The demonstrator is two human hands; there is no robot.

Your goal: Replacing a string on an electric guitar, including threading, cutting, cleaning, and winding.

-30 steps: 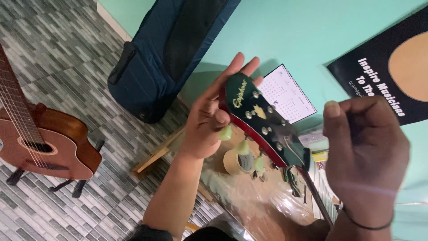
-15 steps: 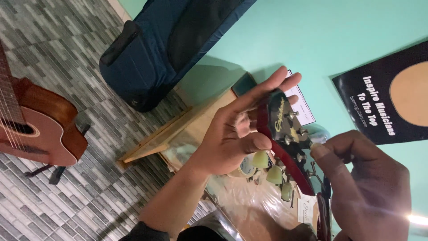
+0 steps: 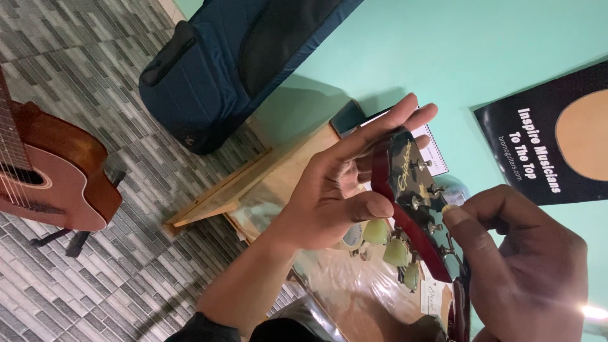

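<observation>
My left hand [image 3: 335, 190] grips a guitar headstock [image 3: 408, 190], dark red at the edge with a black face, thumb pressed against its side and fingers stretched behind it. Pale green tuning knobs [image 3: 396, 250] hang along its lower edge and metal tuner posts stick out of its face. My right hand [image 3: 519, 266] is at the lower right, its thumb and forefinger pinched on a small pale tuning knob [image 3: 448, 209] at the headstock's far edge. The guitar's neck runs down out of the picture between my hands.
A brown acoustic guitar [image 3: 44, 171] stands on a stand at the left on the grey tiled floor. A dark blue guitar bag [image 3: 234, 63] leans against the green wall. A wooden table [image 3: 253, 183] covered with plastic sheet lies below my hands. A black poster [image 3: 551, 139] hangs at the right.
The headstock has turned from face-on to more edge-on. My left hand has closed round it, and my right hand has dropped from the upper right to pinch a tuning knob.
</observation>
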